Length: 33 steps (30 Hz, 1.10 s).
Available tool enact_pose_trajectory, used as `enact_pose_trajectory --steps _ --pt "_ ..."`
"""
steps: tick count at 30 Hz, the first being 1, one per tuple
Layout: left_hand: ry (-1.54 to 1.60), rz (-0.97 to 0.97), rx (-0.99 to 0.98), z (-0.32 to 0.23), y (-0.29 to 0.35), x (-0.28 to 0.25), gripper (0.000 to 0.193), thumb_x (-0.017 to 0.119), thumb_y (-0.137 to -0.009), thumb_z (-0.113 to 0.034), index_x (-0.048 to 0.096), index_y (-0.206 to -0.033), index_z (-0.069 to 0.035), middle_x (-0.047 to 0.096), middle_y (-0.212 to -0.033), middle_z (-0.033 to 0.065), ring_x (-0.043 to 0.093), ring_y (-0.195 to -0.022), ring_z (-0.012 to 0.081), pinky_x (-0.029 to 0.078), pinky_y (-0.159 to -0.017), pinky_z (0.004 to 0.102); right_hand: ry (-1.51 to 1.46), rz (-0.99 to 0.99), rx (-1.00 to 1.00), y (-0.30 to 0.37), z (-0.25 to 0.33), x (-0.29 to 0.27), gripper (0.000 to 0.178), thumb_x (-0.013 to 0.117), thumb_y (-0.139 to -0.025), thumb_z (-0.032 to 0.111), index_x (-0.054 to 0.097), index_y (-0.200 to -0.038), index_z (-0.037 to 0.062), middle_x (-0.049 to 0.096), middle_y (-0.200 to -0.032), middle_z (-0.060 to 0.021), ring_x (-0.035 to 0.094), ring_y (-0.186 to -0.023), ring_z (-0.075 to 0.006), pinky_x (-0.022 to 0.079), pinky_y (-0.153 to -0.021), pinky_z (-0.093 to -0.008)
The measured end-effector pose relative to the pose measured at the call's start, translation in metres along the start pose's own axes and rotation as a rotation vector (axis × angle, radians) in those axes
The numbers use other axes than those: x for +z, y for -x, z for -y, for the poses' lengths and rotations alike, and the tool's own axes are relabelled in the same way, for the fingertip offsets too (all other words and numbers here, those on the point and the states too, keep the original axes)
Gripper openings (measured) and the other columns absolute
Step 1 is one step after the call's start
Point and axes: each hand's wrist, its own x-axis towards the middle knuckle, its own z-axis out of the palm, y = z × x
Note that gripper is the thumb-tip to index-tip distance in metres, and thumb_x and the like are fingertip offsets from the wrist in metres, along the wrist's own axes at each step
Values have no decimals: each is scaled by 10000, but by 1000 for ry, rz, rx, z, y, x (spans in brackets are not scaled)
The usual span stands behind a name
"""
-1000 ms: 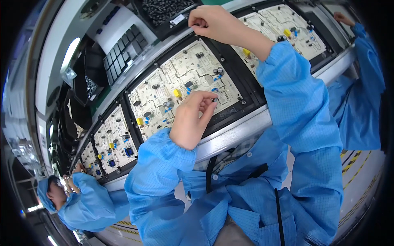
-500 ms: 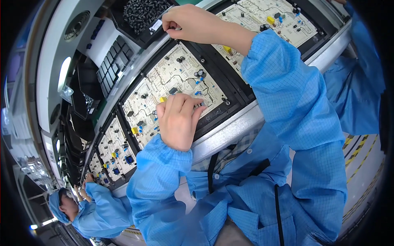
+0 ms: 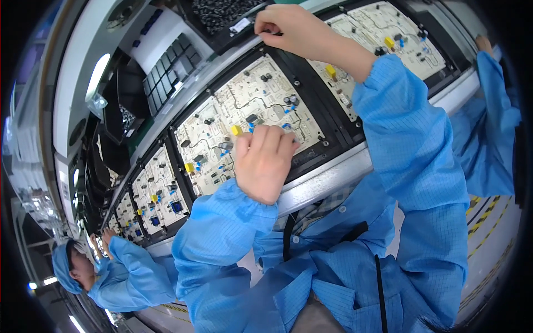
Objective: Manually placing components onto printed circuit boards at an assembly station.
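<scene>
A white circuit board (image 3: 227,95) carrying many small parts sits in a black frame (image 3: 327,125) in front of me. My left hand (image 3: 264,164) rests over the board's near edge, fingers bent and drawn together. Its fingertips are partly hidden, so I cannot tell what they hold. Beyond the board's far corner is my right hand (image 3: 302,32), its thumb and fingers curled into a pinch. Whatever sits in that pinch is too hidden to name. Just left of it stands a black bin (image 3: 225,40) heaped with small black components (image 3: 222,14).
More framed boards line the rail: one on the right (image 3: 383,41), others on the left (image 3: 158,186). A black compartment tray (image 3: 169,72) lies behind. A metal edge (image 3: 327,177) runs before me. A co-worker (image 3: 122,272) in blue works at far left; another person's sleeve (image 3: 488,122) shows right.
The whole scene has shifted right in the picture, hands and board together. My left fingers look more curled at the board. The right hand stays near the bin, still pinched.
</scene>
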Motion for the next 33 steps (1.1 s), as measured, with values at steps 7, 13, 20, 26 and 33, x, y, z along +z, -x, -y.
enact_pose_trajectory --steps 7,13,20,26,33 --pt "6 52 -29 -3 11 10 207 614 -730 -178 620 -924 -105 539 -836 3 522 -846 173 366 -712 318 -592 9 416 -13 5 -8 40 558 -877 65 566 -909 42 559 -777 -7 525 -672 -72 422 -582 -212" --pt "91 -136 -105 3 14 11 200 583 -732 -138 625 -923 -94 521 -800 1 518 -822 150 368 -712 283 -1033 112 368 -110 42 21 159 465 -866 79 590 -929 1 582 -823 -45 430 -649 -64 346 -548 -204" --pt "96 72 -226 67 21 -58 223 687 -697 -216 652 -897 -122 594 -809 44 557 -789 206 400 -687 346 159 568 -44 -134 28 136 149 641 -747 165 679 -822 42 626 -754 -85 573 -803 -216 438 -779 -331" --pt "116 -149 -665 254 64 -73 208 652 -793 -192 634 -949 -56 618 -835 85 601 -830 277 457 -737 389 300 483 -208 -125 10 167 110 684 -739 177 677 -764 70 577 -815 -116 501 -860 -302 410 -804 -374" --pt "140 -444 -778 388 66 2 194 613 -809 -129 618 -988 -52 608 -834 120 619 -774 270 498 -730 378 99 542 -60 -130 35 133 140 614 -834 162 607 -853 23 576 -685 -66 539 -703 -188 425 -681 -293"
